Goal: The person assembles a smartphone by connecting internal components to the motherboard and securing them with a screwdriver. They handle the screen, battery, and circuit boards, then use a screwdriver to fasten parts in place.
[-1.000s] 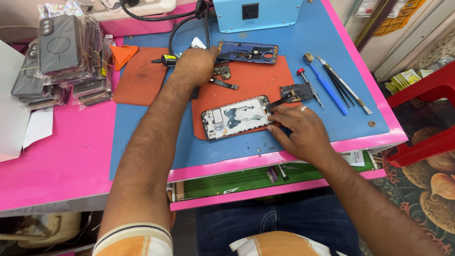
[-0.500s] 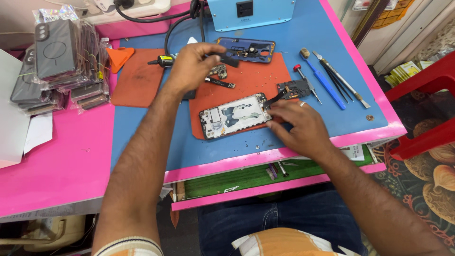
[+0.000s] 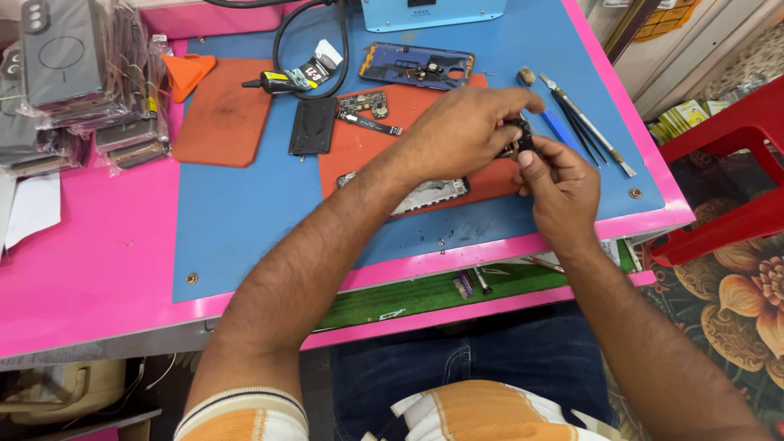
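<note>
Both forearms are bare; the left sleeve [image 3: 245, 412] is short, orange-and-white striped with dark edging, over dark blue trousers [image 3: 474, 367].

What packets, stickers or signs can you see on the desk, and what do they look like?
Phone-case packets: stacked at far left, clear plastic over grey cases.
Glue tube: top middle, black with a label.
Yellow boxes: right of the desk, a small stack.
Yellow sign: top right, partly cut off.

A small black electronic part [image 3: 517, 140], irregular in shape, is pinched between the fingertips of the left hand [image 3: 461, 131] and the right hand [image 3: 562, 186]. It is held just above the right edge of the orange-red rubber mat [image 3: 371, 151]; finer detail is hidden by the fingers.
</note>
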